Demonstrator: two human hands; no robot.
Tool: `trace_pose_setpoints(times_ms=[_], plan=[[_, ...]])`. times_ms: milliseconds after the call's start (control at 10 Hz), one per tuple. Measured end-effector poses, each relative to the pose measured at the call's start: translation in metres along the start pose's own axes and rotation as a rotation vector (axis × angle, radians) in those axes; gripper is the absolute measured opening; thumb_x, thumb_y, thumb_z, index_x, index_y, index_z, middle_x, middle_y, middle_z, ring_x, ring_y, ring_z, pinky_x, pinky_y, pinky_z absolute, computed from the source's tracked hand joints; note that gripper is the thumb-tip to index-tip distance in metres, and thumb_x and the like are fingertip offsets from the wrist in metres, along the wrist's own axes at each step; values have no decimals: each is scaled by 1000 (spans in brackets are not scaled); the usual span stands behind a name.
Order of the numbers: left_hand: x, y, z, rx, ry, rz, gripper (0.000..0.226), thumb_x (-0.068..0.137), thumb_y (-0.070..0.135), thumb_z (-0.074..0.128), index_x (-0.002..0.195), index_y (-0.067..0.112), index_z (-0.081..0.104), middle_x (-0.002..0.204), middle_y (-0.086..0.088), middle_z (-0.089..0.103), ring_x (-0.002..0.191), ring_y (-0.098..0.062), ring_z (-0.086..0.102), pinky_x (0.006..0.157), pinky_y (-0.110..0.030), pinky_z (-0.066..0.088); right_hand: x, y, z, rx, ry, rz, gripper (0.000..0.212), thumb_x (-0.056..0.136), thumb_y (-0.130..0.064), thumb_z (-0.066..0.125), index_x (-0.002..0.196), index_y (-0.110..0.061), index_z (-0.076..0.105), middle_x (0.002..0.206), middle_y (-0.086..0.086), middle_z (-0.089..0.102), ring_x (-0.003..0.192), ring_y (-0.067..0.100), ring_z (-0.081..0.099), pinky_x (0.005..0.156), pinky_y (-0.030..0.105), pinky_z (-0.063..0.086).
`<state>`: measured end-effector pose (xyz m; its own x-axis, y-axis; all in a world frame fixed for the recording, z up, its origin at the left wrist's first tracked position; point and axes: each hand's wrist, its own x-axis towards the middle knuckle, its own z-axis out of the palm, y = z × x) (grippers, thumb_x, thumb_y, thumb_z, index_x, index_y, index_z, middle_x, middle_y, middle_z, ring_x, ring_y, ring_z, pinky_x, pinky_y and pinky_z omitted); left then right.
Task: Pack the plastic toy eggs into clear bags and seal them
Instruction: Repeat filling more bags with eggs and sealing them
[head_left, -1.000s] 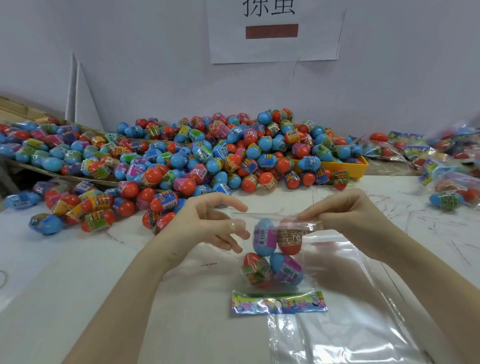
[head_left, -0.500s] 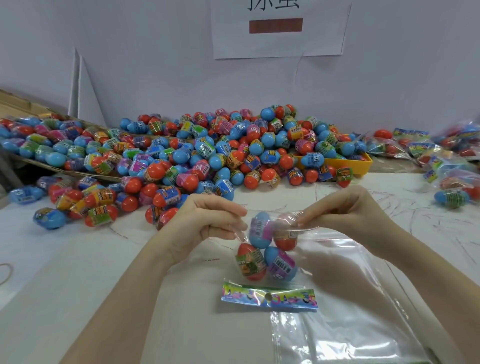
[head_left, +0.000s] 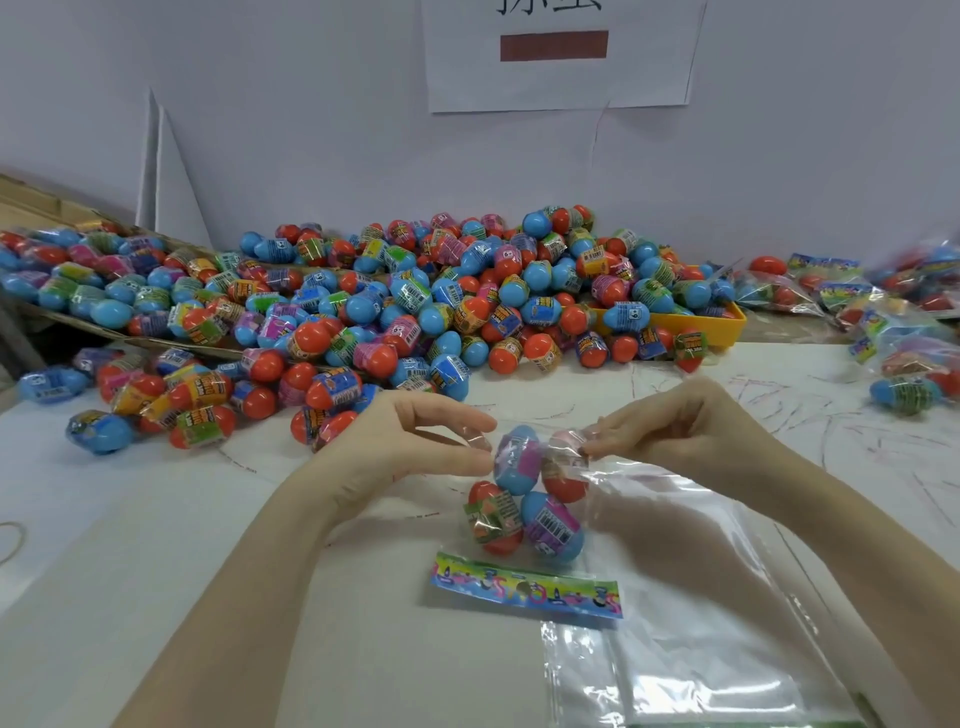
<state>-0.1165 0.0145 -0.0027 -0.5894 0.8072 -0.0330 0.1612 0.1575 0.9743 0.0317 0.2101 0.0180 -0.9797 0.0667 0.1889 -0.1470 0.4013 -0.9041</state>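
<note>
Honestly, your left hand (head_left: 415, 447) and right hand (head_left: 670, 431) only pinch the bag (head_left: 524, 499) mouth; four eggs (head_left: 550, 525) could spill midworktop.

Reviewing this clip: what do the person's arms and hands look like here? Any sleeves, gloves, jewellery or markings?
Both forearms are bare right to the bottom edge of the frame: no sleeves show. The left hand and right hand wear no gloves. No watch, bracelet or tattoo shows on either wrist, and no ring can be made out. Fingernails look short; whether they are polished cannot be told.

packing workshop: heaped toy eggs (head_left: 415, 306)
</note>
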Motion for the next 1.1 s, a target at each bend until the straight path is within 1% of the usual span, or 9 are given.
trace_pose_setpoints(times_ms=[100, 200, 300, 400, 600, 700, 900, 1000, 1100], plan=[[-2, -1, 0, 37, 27, 2, 29, 71, -4, 70, 76, 24, 75, 77, 5, 71, 90, -28, 64, 90, -43, 48, -3, -1, -13, 33, -3, 97, 51, 74, 25, 53, 79, -21, 76, 94, -1, 73, 95, 11, 67, 77, 18, 53], [0, 2, 2, 46, 22, 30, 30, 72, -9, 69, 80, 20, 72, 74, 7, 71, 83, -21, 67, 82, -35, 53, -2, -8, -15, 114, 183, 61, 27, 72, -14, 67, 98, -22, 70, 95, -3, 73, 90, 16, 69, 77, 22, 55], [-1, 6, 7, 34, 10, 61, 32, 72, -12, 67, 78, 19, 69, 66, 10, 70, 69, -7, 68, 69, -20, 55, 2, -9, 6, -15, 104, 134, 49, 53, -57, 66, 100, -42, 62, 88, -15, 72, 83, 4, 68, 72, 22, 54], [-4, 9, 10, 25, 0, 97, 31, 67, -9, 72, 76, 21, 71, 67, 9, 70, 67, -5, 67, 67, -18, 55, 6, -9, 23, -48, -4, 211, 54, 41, -53, 77, 91, -34, 71, 87, -12, 72, 84, 6, 68, 73, 26, 56], [-5, 9, 7, -137, 38, 113, 44, 45, 12, 79, 87, 23, 71, 74, 0, 72, 67, -13, 70, 62, -17, 52, 4, 0, 12, 202, -99, 156, 36, 60, -15, 80, 94, -10, 73, 89, 12, 73, 82, 20, 69, 67, 22, 54], [-4, 11, 7, -210, 17, 76, 54, 57, 8, 84, 104, 22, 62, 91, -4, 74, 78, -16, 70, 65, -19, 53, 6, 2, 11, 244, -87, 136, 30, 65, -12, 73, 94, -11, 73, 86, 9, 73, 76, 15, 68, 64, 21, 53], [-9, 14, 16, -104, -216, -21, 15, 73, 33, 75, 78, 19, 77, 78, -2, 73, 68, -10, 68, 61, -19, 53, 5, 0, 7, 267, -135, 132, 22, 66, -19, 73, 88, -17, 75, 81, 4, 73, 73, 14, 69, 60, 19, 52], [-11, 15, 14, -170, -264, -77, 29, 68, 40, 76, 78, 13, 77, 79, -6, 74, 67, -12, 70, 58, -17, 53, 2, -4, 2, 170, -249, 224, 16, 69, -22, 72, 84, -18, 75, 85, 7, 73, 76, 16, 69, 61, 20, 54], [-9, 16, 12, -244, -97, -99, 48, 61, 51, 63, 83, 11, 76, 87, -9, 74, 75, -18, 72, 57, -17, 54, 0, -13, -20, 161, -28, 206, 10, 70, -19, 74, 76, -10, 75, 75, 5, 71, 65, 10, 66, 56, 18, 52]])
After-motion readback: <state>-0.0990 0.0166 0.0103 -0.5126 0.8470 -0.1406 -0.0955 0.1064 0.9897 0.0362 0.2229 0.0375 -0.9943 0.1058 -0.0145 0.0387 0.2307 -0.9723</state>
